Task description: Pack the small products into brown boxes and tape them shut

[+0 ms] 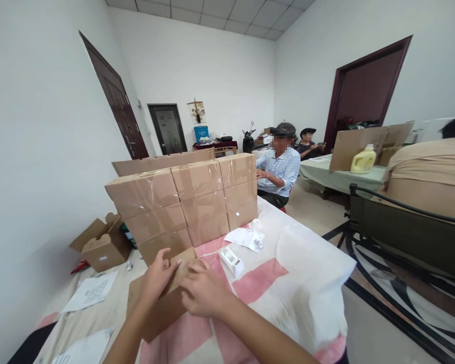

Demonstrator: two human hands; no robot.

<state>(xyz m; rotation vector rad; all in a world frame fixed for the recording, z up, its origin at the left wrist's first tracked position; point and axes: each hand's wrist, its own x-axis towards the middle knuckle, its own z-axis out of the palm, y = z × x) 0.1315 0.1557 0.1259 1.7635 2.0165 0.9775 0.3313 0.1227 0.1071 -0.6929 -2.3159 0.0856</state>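
A flat brown cardboard box (163, 308) lies on the white and pink table cover (299, 273) in front of me. My left hand (157, 275) rests on its upper edge with the fingers pressed over the flap. My right hand (202, 290) is curled on the same box beside it, gripping the cardboard. A small white tape dispenser (231, 261) lies just right of my hands. Behind the box stands a stack of taped cardboard boxes (185, 202).
Paper sheets (246, 237) lie by the stack, more papers (91, 290) at left. An open carton (102, 245) sits on the floor at left. A seated person (278, 169) works behind the stack; another person's back (428, 172) is at right, near a yellow bottle (363, 160).
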